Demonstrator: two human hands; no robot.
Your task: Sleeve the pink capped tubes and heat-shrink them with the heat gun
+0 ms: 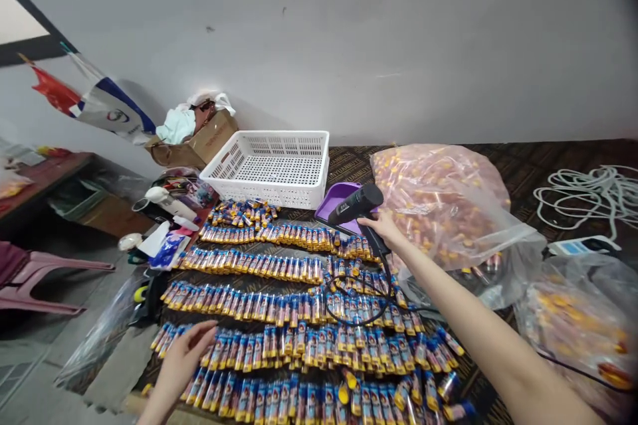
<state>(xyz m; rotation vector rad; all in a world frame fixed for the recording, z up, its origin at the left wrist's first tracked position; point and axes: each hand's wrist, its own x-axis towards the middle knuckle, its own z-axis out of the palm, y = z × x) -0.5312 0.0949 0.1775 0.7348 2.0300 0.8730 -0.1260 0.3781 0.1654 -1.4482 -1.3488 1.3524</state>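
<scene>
My right hand (381,229) is wrapped round the handle of a black hair dryer (356,204), its barrel held level above a purple dustpan-like tray (333,198). A black cord (386,272) loops down from the handle over the tubes. Small clear tubes with blue and yellow ends and printed labels (249,305) lie side by side in several rows on the dark patterned table cover. My left hand (187,348) hovers at the left end of the near rows, its fingers bent but apart and holding nothing. I cannot tell whether it touches the tubes.
Behind the rows stands a white plastic basket (269,196). To the right are a big clear bag of tubes (438,179), a second bag (573,319) and coiled white cord (583,192). A cardboard box (214,136) stands back left; a pink stool (54,265) is on the floor.
</scene>
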